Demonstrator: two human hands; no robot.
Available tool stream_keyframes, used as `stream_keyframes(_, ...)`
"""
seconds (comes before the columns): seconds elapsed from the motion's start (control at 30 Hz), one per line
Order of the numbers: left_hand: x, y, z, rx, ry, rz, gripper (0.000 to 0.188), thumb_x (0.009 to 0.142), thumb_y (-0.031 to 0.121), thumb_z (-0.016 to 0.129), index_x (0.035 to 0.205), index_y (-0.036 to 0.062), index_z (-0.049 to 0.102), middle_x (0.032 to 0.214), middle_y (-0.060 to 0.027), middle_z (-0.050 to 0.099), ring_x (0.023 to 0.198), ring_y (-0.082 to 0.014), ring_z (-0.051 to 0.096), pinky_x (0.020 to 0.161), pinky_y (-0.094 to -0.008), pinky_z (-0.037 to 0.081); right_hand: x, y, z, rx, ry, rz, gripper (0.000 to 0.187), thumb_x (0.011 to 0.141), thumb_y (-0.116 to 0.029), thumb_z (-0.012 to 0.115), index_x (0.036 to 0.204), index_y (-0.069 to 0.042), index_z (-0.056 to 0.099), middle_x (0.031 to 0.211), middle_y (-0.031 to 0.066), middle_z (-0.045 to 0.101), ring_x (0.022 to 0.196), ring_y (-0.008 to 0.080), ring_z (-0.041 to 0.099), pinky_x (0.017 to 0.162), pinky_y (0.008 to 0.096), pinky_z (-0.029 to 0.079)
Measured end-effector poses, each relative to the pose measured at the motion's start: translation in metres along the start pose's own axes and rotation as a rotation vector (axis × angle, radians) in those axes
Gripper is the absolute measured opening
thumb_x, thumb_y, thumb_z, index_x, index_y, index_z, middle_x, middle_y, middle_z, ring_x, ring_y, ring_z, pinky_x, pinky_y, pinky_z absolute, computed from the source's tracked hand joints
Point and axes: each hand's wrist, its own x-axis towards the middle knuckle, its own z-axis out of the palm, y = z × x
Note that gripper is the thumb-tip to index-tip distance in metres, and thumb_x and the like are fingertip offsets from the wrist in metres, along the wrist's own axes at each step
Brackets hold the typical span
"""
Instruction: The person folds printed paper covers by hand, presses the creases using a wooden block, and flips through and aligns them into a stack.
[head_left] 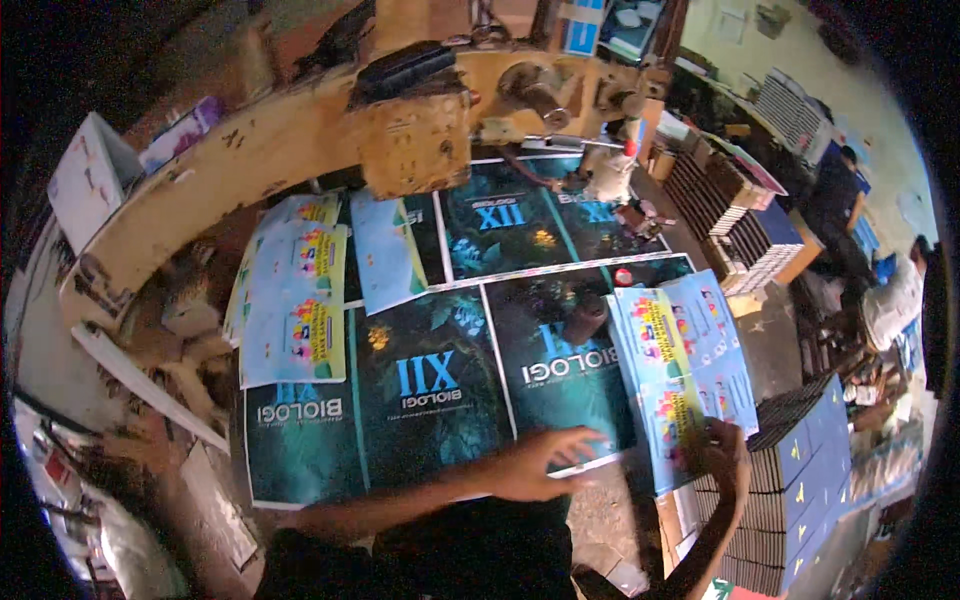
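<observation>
My left hand [545, 468] hovers at the near edge of large dark teal printed cover sheets [425, 430], fingers apart and holding nothing. At the right, my right hand [728, 458] has its fingers curled on the near right corner of light blue and yellow printed cover sheets [715, 345]; the fingertips are partly hidden. These blue sheets overlap the right end of the dark ones. Another pile of blue and yellow cover sheets [290, 290] lies at the left, with one more blue sheet [385, 255] beside it.
A worn yellowish sewing machine [415, 140] arches over the far side of the sheets, its needle head [608, 170] at the right. Stacked books [800, 490] stand close beside my right arm, more book stacks [735, 215] farther back. People [845, 195] are at the far right.
</observation>
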Motion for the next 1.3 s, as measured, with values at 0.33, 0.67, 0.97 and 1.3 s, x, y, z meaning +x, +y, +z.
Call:
stream_keyframes(0.33, -0.049, -0.037, -0.091, 0.288, 0.468, 0.295, 0.023, 0.086, 0.025, 0.08, 0.078, 0.0032, 0.075, 0.063, -0.0071, 0.067, 0.056, -0.0084, 0.061, 0.054, -0.0269, 0.046, 0.193, -0.215, 0.062, -0.325, 0.386, -0.947, 0.048, 0.089, -0.007, 0.061, 0.135, 0.0, 0.048, 0.123, 0.0196, 0.057, 0.115, 0.0379, 0.049, 0.101, 0.0471, 0.038)
stream_keyframes(0.67, -0.045, -0.045, -0.081, 0.338, 0.417, 0.334, 0.04, 0.081, 0.036, 0.083, 0.068, 0.0023, 0.067, 0.062, -0.0091, 0.065, 0.055, -0.0192, 0.065, 0.055, -0.0306, 0.051, 0.378, -0.329, 0.069, -0.51, 0.679, -0.956, 0.06, 0.09, -0.015, 0.059, 0.144, 0.0, 0.036, 0.129, 0.0173, 0.051, 0.124, 0.0394, 0.039, 0.106, 0.0513, 0.031)
stream_keyframes(0.97, -0.044, -0.054, -0.082, 0.377, 0.385, 0.289, 0.042, 0.082, 0.041, 0.081, 0.068, 0.0033, 0.067, 0.061, -0.0089, 0.065, 0.055, -0.0204, 0.066, 0.055, -0.0318, 0.053, 0.395, -0.334, 0.081, -0.681, 0.699, -0.822, 0.051, 0.091, -0.024, 0.059, 0.132, 0.001, 0.042, 0.132, 0.0234, 0.05, 0.126, 0.0448, 0.04, 0.103, 0.0625, 0.035)
stream_keyframes(1.3, -0.046, -0.042, -0.08, 0.426, 0.417, 0.323, 0.03, 0.078, 0.034, 0.084, 0.075, 0.0074, 0.069, 0.072, -0.0079, 0.069, 0.067, -0.0234, 0.069, 0.06, -0.0336, 0.054, 0.308, -0.341, 0.105, -0.308, 0.746, -0.924, 0.051, 0.088, -0.025, 0.067, 0.129, 0.001, 0.051, 0.125, 0.0229, 0.057, 0.118, 0.0433, 0.048, 0.103, 0.0531, 0.037)
